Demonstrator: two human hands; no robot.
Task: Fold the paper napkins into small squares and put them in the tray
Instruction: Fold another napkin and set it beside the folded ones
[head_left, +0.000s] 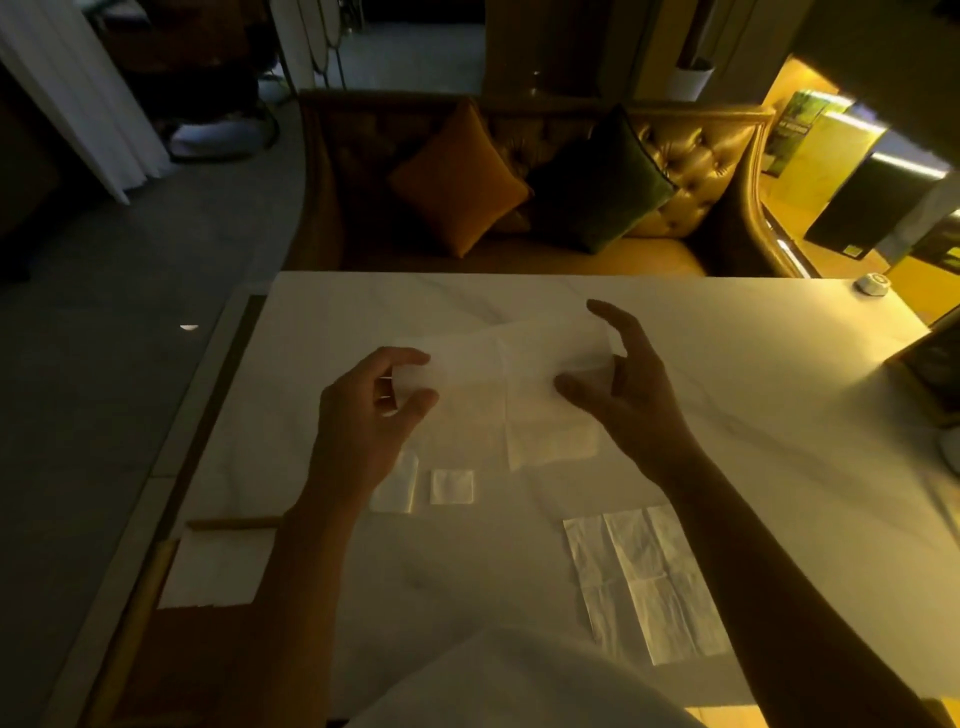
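Note:
A thin white paper napkin hangs unfolded above the marble table, with crease lines across it. My left hand pinches its upper left corner between thumb and fingers. My right hand grips its right edge with the thumb under and the fingers spread above. A small folded napkin square lies on the table below the held sheet, beside a clear wrapper. More unfolded napkins lie flat at the lower right. A wooden tray at the lower left holds a folded white napkin.
A golden tufted sofa with an orange cushion and a dark green cushion stands behind the table. A small round object sits at the far right corner. A dark object stands at the right edge.

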